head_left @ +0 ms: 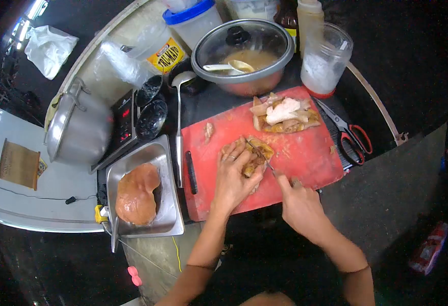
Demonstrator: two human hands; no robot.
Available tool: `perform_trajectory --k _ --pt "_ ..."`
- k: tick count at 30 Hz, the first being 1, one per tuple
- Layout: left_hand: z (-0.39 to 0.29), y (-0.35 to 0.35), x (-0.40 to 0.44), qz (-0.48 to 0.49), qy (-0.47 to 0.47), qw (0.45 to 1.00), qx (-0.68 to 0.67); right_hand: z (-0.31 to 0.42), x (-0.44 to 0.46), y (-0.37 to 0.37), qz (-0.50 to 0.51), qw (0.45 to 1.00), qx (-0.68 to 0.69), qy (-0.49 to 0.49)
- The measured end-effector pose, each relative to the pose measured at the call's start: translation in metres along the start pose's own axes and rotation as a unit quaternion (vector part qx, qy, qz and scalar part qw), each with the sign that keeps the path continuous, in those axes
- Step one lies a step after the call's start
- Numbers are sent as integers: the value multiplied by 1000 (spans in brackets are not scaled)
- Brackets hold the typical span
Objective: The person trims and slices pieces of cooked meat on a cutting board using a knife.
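Observation:
On a red cutting board (214, 191), my left hand (235, 173) presses its fingers on a browned piece of meat (260, 150). My right hand (299, 201) is closed round the handle of a knife (259, 151), whose blade lies across that meat. Beyond, at the top of the board, rests a heap of sliced meat (287, 115) with pale pieces on it. A small meat scrap (208, 131) lies at the board's upper left.
Left of the board are a long ladle (179, 148), a steel tray (175, 214) with a large piece of meat (138, 194), and a lidded pot (81, 130). Behind stands a glass-lidded bowl (257, 84). Red-handled scissors (347, 133) lie at the right.

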State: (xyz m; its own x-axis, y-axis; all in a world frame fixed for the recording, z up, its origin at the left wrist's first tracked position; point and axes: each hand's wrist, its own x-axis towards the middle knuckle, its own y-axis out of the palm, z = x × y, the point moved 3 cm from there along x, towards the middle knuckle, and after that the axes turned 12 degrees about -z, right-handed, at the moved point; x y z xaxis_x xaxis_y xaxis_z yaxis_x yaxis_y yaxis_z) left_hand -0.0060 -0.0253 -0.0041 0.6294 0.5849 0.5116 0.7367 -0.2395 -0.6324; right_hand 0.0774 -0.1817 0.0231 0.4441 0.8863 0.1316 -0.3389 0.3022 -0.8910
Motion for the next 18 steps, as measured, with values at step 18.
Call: perform_trajectory --k 18 --pt "-36 -14 10 1 40 996 75 -30 -78 -26 -5 996 70 60"
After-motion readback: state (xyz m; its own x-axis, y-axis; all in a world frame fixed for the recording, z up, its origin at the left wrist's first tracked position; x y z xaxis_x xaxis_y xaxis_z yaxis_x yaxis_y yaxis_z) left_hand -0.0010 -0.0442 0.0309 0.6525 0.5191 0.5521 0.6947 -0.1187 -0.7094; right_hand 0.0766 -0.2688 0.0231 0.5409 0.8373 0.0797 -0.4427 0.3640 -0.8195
